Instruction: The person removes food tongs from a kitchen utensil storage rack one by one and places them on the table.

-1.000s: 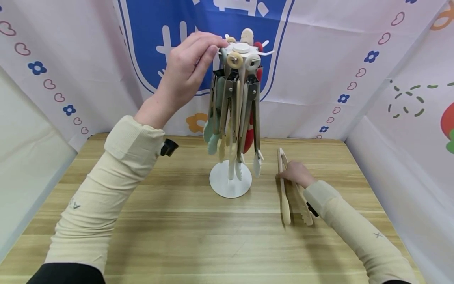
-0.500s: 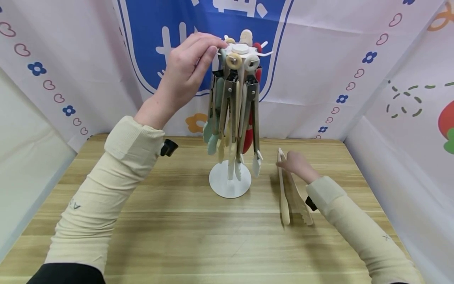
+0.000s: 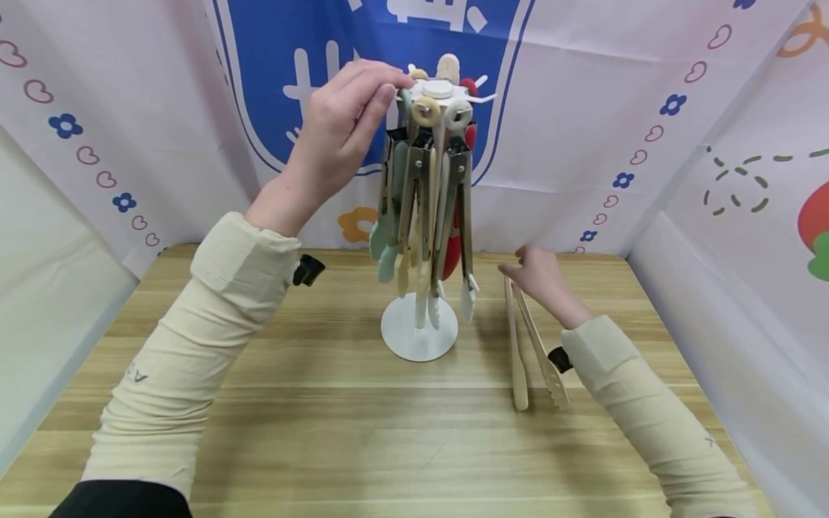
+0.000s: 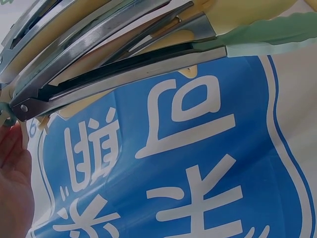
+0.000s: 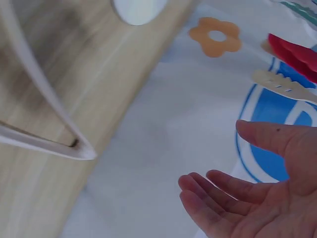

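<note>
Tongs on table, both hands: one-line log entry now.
left hand: at top of rack; right hand: holding nothing; beige tongs: spread, on table

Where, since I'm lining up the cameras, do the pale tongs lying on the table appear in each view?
Head: the pale tongs lie right of centre, spread in a V just below the right hand.
Left wrist: not in it.
Right wrist: at upper left, partly cut off, hinge end toward the lower right.
Shared landmark: the blue printed panel, visible in all three.
</note>
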`<state>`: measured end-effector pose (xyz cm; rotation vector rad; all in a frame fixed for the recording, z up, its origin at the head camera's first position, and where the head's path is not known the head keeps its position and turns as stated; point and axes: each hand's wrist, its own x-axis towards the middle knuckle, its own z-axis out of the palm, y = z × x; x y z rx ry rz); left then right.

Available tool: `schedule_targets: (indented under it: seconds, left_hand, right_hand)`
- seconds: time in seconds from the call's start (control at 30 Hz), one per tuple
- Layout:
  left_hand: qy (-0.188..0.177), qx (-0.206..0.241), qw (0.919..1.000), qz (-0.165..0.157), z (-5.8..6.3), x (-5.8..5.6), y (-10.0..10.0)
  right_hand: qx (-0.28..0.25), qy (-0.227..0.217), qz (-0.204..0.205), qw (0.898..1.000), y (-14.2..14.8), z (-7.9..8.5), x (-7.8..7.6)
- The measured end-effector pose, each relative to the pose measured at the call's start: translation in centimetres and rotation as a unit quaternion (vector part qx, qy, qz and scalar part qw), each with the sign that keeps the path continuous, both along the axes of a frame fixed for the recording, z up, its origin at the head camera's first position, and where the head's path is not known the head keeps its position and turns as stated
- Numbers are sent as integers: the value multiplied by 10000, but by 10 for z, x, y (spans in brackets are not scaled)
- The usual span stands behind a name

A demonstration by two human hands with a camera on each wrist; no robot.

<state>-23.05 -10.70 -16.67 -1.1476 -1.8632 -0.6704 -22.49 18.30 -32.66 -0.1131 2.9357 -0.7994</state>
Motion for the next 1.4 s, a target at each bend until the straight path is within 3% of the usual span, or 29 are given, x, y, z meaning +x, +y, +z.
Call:
schedule_targets:
  seconds: [0.23,0.57,0.83,1.07,1.23,1.4]
  left_hand:
    - [20,37,10000,3,0,0,0]
    - [5,44,10000,8,0,1,0]
    - [1,56,10000,-20,0,0,0]
    - [11,42,10000,23,-1,0,0]
    - [-4,45,10000,44,-1,0,0]
    - [-27,46,10000,57,-1,0,0]
  right_hand:
    - [-632,571,247,9961,-6,13,2]
    - [-1403,1025,512,9835,-11,27,0]
    - [-2335,1478,539,9595,-18,38,-4]
    - [-2876,1855,811,9361,-22,48,-7]
    - [-3426,1892,1085,9138,-26,56,-5]
    - [-3721,1807,1374,9000,-30,62,-3]
